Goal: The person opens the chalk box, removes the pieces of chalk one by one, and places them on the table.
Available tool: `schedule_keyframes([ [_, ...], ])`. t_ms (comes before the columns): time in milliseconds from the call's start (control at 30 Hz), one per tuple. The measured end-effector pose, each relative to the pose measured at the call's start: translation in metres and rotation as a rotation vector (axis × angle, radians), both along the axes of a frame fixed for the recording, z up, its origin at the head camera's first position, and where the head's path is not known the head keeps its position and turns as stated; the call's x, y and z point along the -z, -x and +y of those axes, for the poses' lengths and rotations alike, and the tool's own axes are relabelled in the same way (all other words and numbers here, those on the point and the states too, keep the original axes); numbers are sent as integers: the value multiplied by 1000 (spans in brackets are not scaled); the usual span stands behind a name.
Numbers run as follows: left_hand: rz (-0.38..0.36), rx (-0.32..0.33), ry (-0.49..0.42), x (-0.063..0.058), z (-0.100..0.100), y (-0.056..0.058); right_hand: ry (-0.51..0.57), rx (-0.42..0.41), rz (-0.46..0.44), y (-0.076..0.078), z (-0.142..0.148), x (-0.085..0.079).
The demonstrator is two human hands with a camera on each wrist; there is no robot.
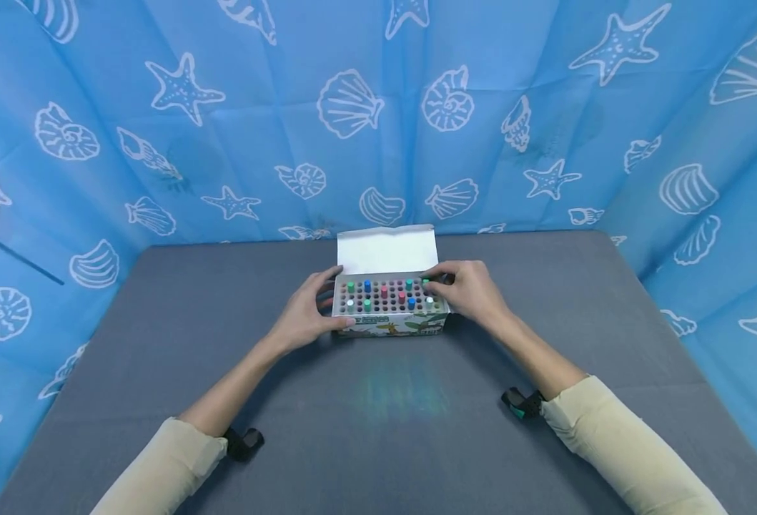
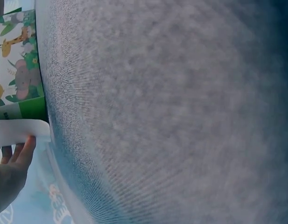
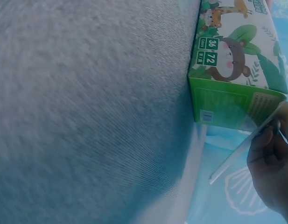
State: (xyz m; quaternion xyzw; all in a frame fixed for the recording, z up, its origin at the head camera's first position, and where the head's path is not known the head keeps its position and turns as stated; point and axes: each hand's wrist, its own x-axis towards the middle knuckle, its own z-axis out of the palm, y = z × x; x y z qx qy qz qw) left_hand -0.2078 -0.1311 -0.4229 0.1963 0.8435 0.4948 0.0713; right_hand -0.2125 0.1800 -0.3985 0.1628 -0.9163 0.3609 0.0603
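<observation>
A box [image 1: 399,327] printed with cartoon animals stands on the grey table, its white lid [image 1: 387,250] raised at the back. Its top is a grid of round holes. Several short coloured sticks, among them a red stick [image 1: 402,297], a blue stick [image 1: 367,286] and a white stick [image 1: 429,302], stand upright in some holes. My left hand [image 1: 307,307] grips the box's left end, thumb at the front edge and fingers toward the back. At the back right corner my right hand [image 1: 471,290] pinches a green stick [image 1: 426,282], partly hidden by the fingertips.
The grey table [image 1: 378,443] spreads around the box. Behind it and along the sides hangs a blue curtain [image 1: 256,143] with white shells and starfish. In the right wrist view a white side flap [image 3: 237,156] juts from the box's green end [image 3: 228,105].
</observation>
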Motion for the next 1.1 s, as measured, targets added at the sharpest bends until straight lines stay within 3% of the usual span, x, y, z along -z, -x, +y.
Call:
schedule_keyframes([
  [300,9,5,50,-3,2,1,65,-13,127,1,1,10],
  [633,-5,3,63,-3,1,2,143,-4,232,2,-3,5],
  [867,25,38,112,-6,-3,0,206,-26,290,3,-5,2],
  [1100,5,42,89,-7,-4,1,238,-5,314,4,-4,-4],
])
